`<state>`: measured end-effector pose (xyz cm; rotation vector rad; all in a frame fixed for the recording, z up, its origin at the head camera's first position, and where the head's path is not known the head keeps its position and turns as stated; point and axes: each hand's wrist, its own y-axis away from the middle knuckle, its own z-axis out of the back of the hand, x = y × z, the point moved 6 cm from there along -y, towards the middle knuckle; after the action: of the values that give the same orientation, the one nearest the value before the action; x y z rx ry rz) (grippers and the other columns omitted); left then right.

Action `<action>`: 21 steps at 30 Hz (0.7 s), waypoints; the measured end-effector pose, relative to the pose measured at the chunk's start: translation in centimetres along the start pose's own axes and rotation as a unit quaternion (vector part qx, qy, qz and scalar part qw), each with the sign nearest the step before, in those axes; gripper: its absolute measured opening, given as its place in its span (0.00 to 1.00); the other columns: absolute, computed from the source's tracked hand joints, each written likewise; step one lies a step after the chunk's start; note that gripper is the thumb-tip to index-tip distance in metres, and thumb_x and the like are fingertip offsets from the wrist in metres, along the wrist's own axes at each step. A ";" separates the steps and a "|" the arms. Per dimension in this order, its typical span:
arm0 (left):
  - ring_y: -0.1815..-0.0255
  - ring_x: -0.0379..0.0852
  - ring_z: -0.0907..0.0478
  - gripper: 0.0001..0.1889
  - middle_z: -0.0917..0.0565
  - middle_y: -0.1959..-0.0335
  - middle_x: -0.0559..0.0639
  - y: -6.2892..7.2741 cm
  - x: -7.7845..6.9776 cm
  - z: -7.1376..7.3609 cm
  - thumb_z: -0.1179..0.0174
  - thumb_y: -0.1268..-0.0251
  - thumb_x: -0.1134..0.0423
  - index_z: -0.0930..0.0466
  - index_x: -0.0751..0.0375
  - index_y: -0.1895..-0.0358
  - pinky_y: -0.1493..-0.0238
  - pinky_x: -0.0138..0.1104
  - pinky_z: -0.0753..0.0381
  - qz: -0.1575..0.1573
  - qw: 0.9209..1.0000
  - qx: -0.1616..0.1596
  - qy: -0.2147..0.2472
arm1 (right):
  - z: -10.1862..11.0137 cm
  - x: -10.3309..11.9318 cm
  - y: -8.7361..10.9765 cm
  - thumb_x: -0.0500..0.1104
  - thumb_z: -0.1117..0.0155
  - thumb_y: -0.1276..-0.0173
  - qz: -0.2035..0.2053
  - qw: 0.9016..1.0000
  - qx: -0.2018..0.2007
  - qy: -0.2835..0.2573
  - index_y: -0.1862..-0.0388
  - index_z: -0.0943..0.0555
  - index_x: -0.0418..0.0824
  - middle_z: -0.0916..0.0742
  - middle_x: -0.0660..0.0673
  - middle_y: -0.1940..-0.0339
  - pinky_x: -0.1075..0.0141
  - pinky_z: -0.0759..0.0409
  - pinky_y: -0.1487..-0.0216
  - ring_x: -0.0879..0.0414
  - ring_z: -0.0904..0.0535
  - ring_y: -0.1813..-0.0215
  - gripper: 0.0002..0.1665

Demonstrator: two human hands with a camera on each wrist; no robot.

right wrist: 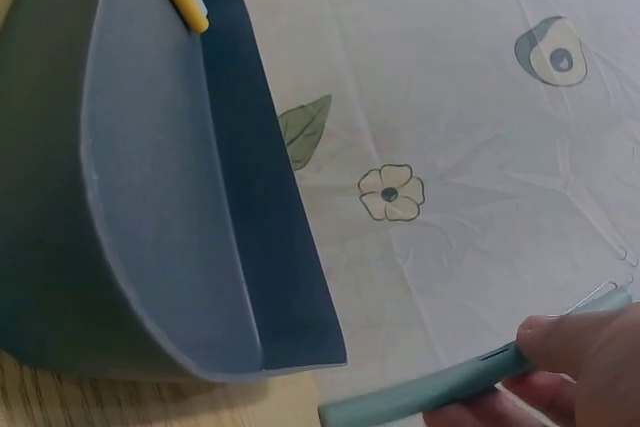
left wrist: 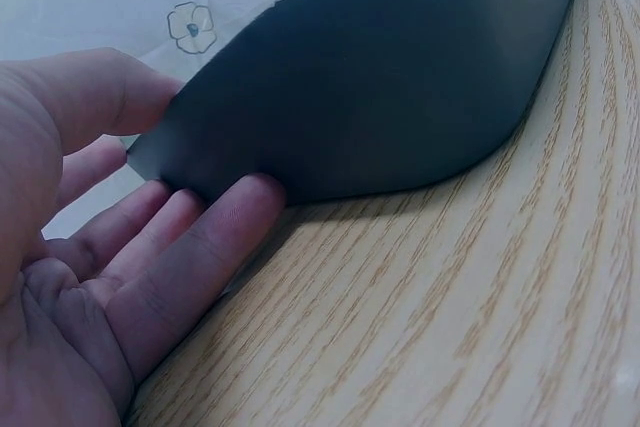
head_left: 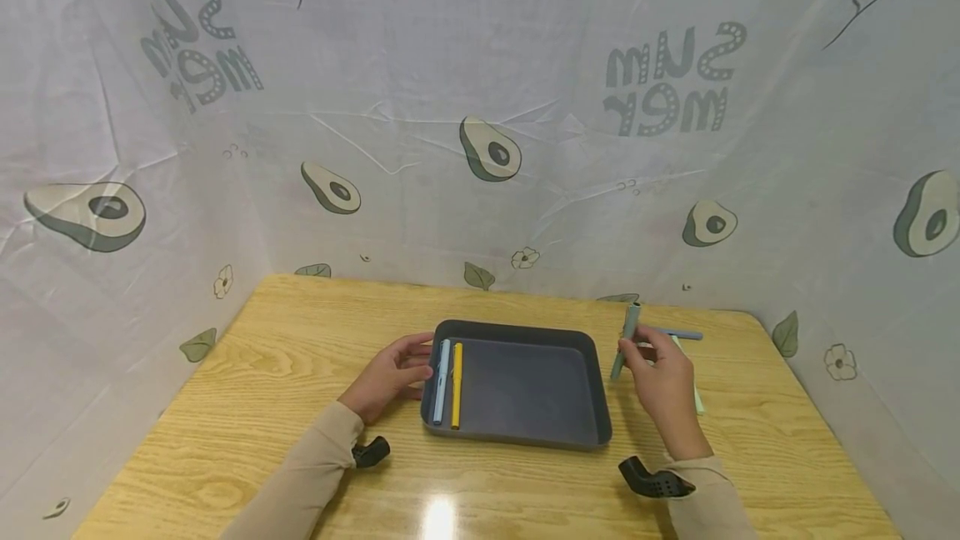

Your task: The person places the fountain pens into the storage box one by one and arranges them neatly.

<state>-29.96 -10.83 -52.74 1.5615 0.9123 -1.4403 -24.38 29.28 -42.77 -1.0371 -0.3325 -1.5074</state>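
A dark grey rectangular tray [head_left: 517,386] lies on the wooden table, and a light blue pen [head_left: 442,382] and a yellow pen [head_left: 457,386] lie side by side along its left end. My left hand [head_left: 392,375] rests against the tray's left outer wall. Its fingers [left wrist: 215,257] look fairly straight there, with the thumb near the rim. To the right of the tray, my right hand [head_left: 662,373] pinches a grey-green pen [head_left: 631,322] between thumb and fingers. This pen is tilted and held beside the tray's right wall.
Behind my right hand a blue pen [head_left: 684,334] lies on the table. A pale green strip [head_left: 698,398], partly hidden by that hand, lies there too. A white curtain [head_left: 420,215] printed with avocados hangs round the back and sides of the table [head_left: 480,490].
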 end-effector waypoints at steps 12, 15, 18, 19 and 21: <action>0.35 0.55 0.24 0.35 0.29 0.28 0.63 0.0 -0.3 0.0 0.35 0.28 0.67 0.37 0.54 0.21 0.50 0.48 0.13 0.000 1.000 -0.001 -0.003 | -0.6 0.1 -0.3 0.37 0.44 0.19 -0.004 0.996 0.077 -0.050 0.13 0.62 0.59 0.23 0.37 0.47 0.60 0.11 0.60 0.52 0.18 0.51 0.51; 0.34 0.55 0.24 0.35 0.29 0.28 0.63 0.0 -0.3 0.0 0.35 0.28 0.67 0.37 0.54 0.21 0.50 0.48 0.13 0.000 1.000 0.001 -0.001 | -0.4 0.2 -0.4 0.36 0.44 0.19 -0.006 0.996 0.085 -0.035 0.12 0.59 0.54 0.23 0.35 0.46 0.62 0.11 0.62 0.44 0.19 0.48 0.48; 0.34 0.55 0.24 0.35 0.30 0.28 0.64 0.0 -0.3 0.0 0.35 0.27 0.67 0.38 0.55 0.20 0.51 0.47 0.13 -0.002 1.000 0.003 -0.005 | -0.1 0.2 -0.4 0.35 0.44 0.20 -0.023 0.995 0.096 -0.031 0.12 0.56 0.51 0.24 0.34 0.45 0.62 0.11 0.64 0.43 0.19 0.49 0.47; 0.34 0.55 0.24 0.35 0.30 0.28 0.65 0.0 -0.3 0.0 0.36 0.27 0.67 0.38 0.55 0.20 0.51 0.47 0.13 -0.002 1.000 0.003 -0.008 | -0.1 0.2 -0.4 0.34 0.44 0.20 -0.031 0.994 0.102 -0.032 0.12 0.55 0.50 0.24 0.34 0.44 0.61 0.11 0.64 0.44 0.19 0.50 0.47; 0.35 0.54 0.24 0.35 0.30 0.28 0.65 0.0 -0.3 -0.1 0.37 0.26 0.67 0.39 0.54 0.20 0.51 0.47 0.13 -0.003 1.000 0.003 -0.013 | 0.0 0.0 -0.3 0.34 0.43 0.20 -0.047 0.992 0.112 -0.037 0.13 0.55 0.48 0.25 0.34 0.44 0.59 0.11 0.64 0.48 0.18 0.53 0.47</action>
<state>-29.93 -10.78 -52.44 1.5418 0.8983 -1.4646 -24.67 29.32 -42.65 -0.9093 -0.5965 -1.4783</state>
